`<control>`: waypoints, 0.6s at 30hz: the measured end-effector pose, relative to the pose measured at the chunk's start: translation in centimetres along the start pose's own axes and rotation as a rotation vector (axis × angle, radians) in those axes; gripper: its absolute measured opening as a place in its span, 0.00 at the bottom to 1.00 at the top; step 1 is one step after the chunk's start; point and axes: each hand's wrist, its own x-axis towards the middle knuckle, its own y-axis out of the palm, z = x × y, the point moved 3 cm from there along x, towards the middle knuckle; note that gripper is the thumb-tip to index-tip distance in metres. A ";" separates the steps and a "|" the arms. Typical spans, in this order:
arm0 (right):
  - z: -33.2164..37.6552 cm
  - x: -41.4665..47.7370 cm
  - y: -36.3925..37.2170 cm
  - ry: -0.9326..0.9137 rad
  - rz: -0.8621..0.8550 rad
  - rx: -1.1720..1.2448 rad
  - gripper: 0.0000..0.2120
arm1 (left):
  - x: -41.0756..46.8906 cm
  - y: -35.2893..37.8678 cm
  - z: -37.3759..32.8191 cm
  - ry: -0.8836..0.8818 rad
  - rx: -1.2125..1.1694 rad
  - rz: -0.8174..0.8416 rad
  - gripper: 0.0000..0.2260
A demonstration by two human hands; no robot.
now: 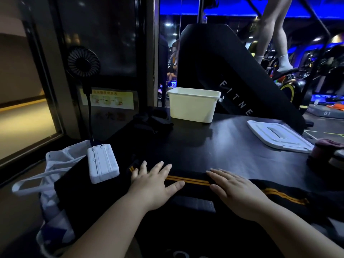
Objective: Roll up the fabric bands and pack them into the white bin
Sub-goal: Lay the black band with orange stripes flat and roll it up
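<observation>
A black fabric band [193,180] with two orange stripes lies stretched along the near edge of the dark table [232,146]. My left hand [154,183] lies flat on its left part, fingers spread and straight. My right hand [236,190] presses flat on the band to the right, fingers straight. The white bin [193,107] stands at the far side of the table; its inside is hidden. A dark crumpled fabric pile [152,120] sits just left of the bin. A rolled maroon band [327,151] rests at the right edge.
The bin's white lid [279,136] lies at the table's right. A white power bank [102,164] sits near the left corner, cabled to a small black fan [82,62]. A white bag [55,174] hangs off the left. A person pedals gym equipment behind.
</observation>
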 end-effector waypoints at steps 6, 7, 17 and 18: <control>0.0 0.2 -2.2 0.058 -0.010 0.198 0.27 | -0.4 -0.6 0.3 0.088 -0.022 0.035 0.38; -0.3 0.4 -2.7 0.083 -0.025 0.237 0.25 | -0.6 -0.7 0.3 0.120 -0.045 0.010 0.37; -1.3 2.1 -4.8 0.180 0.141 0.114 0.25 | -1.9 -1.9 -2.1 0.251 -0.175 -0.238 0.15; -1.5 2.2 -4.8 0.201 0.168 0.114 0.24 | -1.6 -2.0 -2.2 0.244 -0.169 -0.230 0.15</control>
